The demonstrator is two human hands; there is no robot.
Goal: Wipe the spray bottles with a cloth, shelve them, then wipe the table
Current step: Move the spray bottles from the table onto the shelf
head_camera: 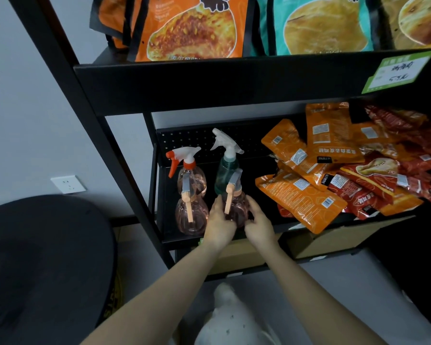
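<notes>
Black metal shelf (234, 235) against a grey wall (23, 108).

Four spray bottles (210, 188) stand upright on shelf (259, 230).

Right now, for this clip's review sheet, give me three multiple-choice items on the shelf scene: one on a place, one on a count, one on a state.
1. Where do the spray bottles stand?
A. On the lower shelf, left of the snack packets
B. On the top shelf among the big bags
C. On the floor

2. How many spray bottles are on that shelf?
A. Two
B. Four
C. Six

3. What are the hands doing?
A. Both hang idle
B. Both hold the front right bottle
C. One holds a cloth

Answers: 1 A, the bottles sit on the lower shelf beside the snack packets. 2 B, the red-trigger bottle, green bottle, front left bottle and front right bottle. 3 B, the left hand and right hand clasp it from both sides.
</notes>
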